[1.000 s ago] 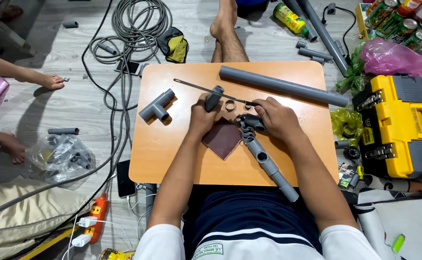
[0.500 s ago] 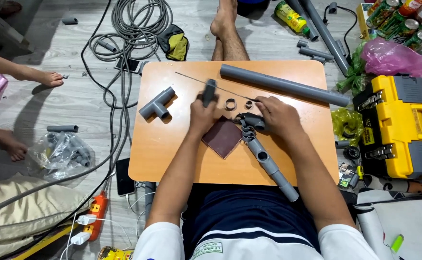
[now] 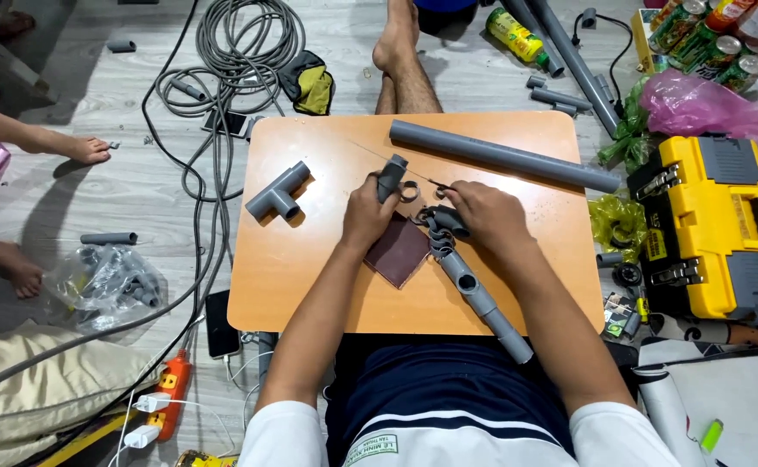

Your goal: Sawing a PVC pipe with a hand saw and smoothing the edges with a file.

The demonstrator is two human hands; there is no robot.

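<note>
On the small orange table [image 3: 310, 277], my left hand [image 3: 368, 210] grips a short dark grey pipe fitting [image 3: 390, 175], held upright. My right hand [image 3: 481, 212] rests on the upper end of a grey pipe assembly [image 3: 476, 294] that runs diagonally toward my lap, its fingertips near a small ring [image 3: 409, 191]. A dark red square of sandpaper [image 3: 399, 251] lies under my left wrist. A grey tee fitting [image 3: 278, 193] lies to the left, and a long grey pipe [image 3: 504, 156] lies across the table's far right.
A yellow toolbox [image 3: 720, 225] stands at the right, with a pink bag [image 3: 707, 108] and cans behind it. Coiled grey cable [image 3: 240, 43] lies on the floor at the back. A clear bag of fittings [image 3: 106, 285] and another person's feet [image 3: 85, 149] are at the left. An orange power strip [image 3: 169, 385] sits near my left knee.
Both hands have stayed nearly in place; my left hand has lifted the dark fitting slightly more upright. The camera has shifted a little.
</note>
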